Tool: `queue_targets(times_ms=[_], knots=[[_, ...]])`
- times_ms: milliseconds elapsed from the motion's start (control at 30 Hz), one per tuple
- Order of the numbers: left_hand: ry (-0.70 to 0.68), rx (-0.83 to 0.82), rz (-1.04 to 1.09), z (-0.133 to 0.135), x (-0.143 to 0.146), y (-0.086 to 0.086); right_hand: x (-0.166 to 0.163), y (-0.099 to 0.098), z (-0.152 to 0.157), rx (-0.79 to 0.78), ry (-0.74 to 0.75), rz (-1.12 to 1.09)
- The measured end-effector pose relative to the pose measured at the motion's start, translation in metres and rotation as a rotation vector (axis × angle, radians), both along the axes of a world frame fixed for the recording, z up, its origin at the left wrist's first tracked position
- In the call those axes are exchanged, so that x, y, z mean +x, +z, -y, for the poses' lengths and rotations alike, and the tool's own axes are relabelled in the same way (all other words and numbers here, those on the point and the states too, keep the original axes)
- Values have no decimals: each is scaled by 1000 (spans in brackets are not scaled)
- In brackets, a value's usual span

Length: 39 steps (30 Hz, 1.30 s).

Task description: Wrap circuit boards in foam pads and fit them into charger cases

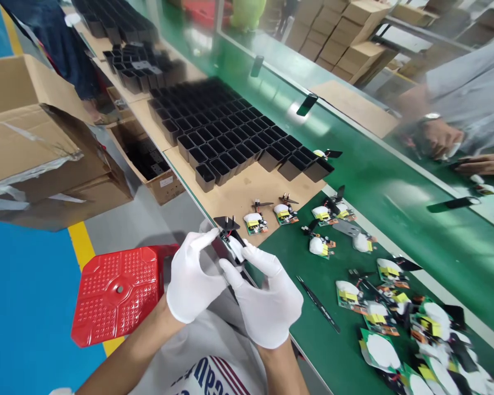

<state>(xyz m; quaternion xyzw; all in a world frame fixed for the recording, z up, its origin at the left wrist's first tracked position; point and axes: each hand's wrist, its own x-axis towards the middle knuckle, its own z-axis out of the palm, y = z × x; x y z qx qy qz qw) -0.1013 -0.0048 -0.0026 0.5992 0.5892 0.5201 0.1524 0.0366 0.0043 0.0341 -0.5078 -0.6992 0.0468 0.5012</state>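
Head view.
- Left hand [193,281], white glove: fingers curled, fingertips pinched on the black plug piece [228,224].
- Right hand [268,300], white glove: thumb and forefinger closed on the same piece from its 5 o'clock side.
- Black plug piece: held over the table edge [247,192], above both hands.
- Tweezers [318,303]: on the green mat, 3 o'clock of the right hand.
- Circuit boards [255,223]: loose, 1 to 4 o'clock.
- Black cases [230,131]: in rows, 12 o'clock.
- Red stool [117,293]: 9 o'clock.
- Co-worker's hand [440,137]: across the belt, 2 o'clock.
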Motion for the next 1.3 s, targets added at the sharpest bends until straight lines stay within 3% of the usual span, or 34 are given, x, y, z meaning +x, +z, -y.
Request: queue_targets(times_ms=[133, 233, 333, 533, 600, 700, 900, 1033, 1133, 1300], knots=[[77, 37, -51, -17, 7, -11, 5, -8, -12, 74, 92, 82], [82, 43, -50, -39, 5, -22, 11, -11, -34, 29, 118, 90], [-43, -32, -16, -59, -7, -28, 21, -1, -60, -74, 190, 93], [-392, -71, -33, -68, -42, -19, 42, 39, -93, -433, 688, 149], [-441, -76, -37, -67, -47, -15, 43, 44, -96, -555, 733, 97], [-392, -67, -50, -68, -42, -12, 41, 39, -95, -617, 569, -65], [-36, -11, -87, -79, -9, -21, 16, 5, -85, -253, 194, -83], [156, 28, -98, -83, 8, -39, -5, -24, -78, -124, 100, -57], [222, 49, -100, -83, 14, -50, -12, -39, -77, -78, 48, -11], [237, 76, -94, -82, 16, -55, -11, -44, -80, -39, 38, 93]])
